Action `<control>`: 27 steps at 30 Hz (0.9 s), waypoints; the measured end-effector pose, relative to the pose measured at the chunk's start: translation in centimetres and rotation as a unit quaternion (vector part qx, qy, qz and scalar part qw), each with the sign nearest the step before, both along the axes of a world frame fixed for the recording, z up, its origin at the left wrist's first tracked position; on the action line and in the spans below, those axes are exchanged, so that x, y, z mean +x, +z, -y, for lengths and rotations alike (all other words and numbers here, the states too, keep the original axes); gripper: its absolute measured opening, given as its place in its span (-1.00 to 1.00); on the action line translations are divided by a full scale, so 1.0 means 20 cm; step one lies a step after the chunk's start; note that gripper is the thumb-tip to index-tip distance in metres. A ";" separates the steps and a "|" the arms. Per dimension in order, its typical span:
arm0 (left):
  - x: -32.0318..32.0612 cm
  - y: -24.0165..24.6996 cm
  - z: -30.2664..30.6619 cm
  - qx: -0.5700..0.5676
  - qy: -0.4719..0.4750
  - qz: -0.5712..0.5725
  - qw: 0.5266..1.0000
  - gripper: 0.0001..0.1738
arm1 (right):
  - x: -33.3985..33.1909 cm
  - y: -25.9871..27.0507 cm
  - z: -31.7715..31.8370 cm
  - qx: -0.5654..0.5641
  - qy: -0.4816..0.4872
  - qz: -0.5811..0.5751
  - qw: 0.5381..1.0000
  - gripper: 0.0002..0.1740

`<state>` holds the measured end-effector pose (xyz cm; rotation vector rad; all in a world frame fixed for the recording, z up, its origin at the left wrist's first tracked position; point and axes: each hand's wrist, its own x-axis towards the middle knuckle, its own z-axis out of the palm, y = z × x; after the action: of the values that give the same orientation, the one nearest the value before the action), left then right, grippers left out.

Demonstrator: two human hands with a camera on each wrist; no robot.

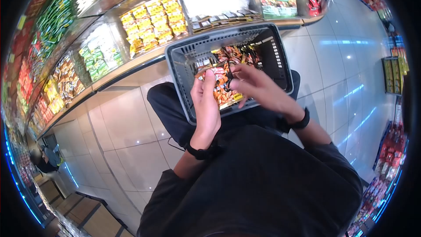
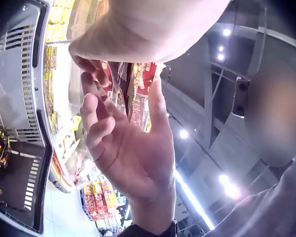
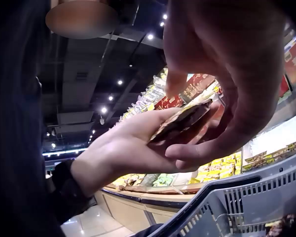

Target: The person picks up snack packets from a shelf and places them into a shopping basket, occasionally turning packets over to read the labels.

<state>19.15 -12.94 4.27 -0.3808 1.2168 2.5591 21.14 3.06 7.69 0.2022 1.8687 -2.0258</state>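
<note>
A small stack of orange and red snack packets [image 1: 222, 90] lies in my left hand [image 1: 205, 105], thumb pressed on top and fingers underneath. In the right wrist view the packets [image 3: 180, 123] show edge-on, with dark sides. My right hand [image 1: 261, 88] hovers at their right edge, fingers loosely bent and spread, overlapping them in the head view. Both hands are over a grey shopping basket [image 1: 175, 79] resting on my lap. Inside it lie several similar dark and orange packets [image 1: 239, 54]. From the left wrist, the right hand partly hides the packets.
Ahead, a curved shelf edge [image 1: 127, 66] fronts bins of snacks, among them yellow packets [image 1: 153, 22] and green ones [image 1: 97, 59]. Tiled floor [image 1: 127, 123] lies around me. Cartons [image 1: 92, 215] stand at lower left, and another person [image 1: 48, 160] is farther off.
</note>
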 end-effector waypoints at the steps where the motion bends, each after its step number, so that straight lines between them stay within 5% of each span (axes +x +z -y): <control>1: 0.01 0.01 -0.02 -0.016 -0.002 -0.004 1.000 -0.71 | 0.07 -0.04 0.01 -0.026 -0.029 0.002 0.999 -0.51; 14: 0.01 -0.04 0.02 -0.166 -0.113 -0.083 0.976 -0.75 | 0.20 -0.24 -0.03 -0.227 -0.198 0.105 0.948 -0.72; 21: 0.00 0.07 0.08 -0.177 -0.117 -0.159 0.964 -0.88 | 0.18 -0.16 -0.11 -0.113 -0.187 -0.018 0.976 -0.77; 22: -0.02 0.08 0.12 -0.279 -0.102 -0.356 0.886 -0.84 | 0.16 -0.12 -0.16 0.046 -0.136 -0.241 0.960 -0.74; 23: -0.02 0.09 0.15 -0.365 -0.082 -0.532 0.760 -0.81 | 0.15 -0.06 -0.20 0.201 -0.073 -0.443 0.871 -0.69; 27: 0.05 0.24 0.18 -0.402 -0.047 -0.595 0.694 -0.77 | 0.16 0.13 -0.22 0.290 -0.091 -0.523 0.796 -0.75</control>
<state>20.08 -16.52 9.14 1.4039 2.5998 1.8221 24.41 7.47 10.21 -0.7921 3.2161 -1.6872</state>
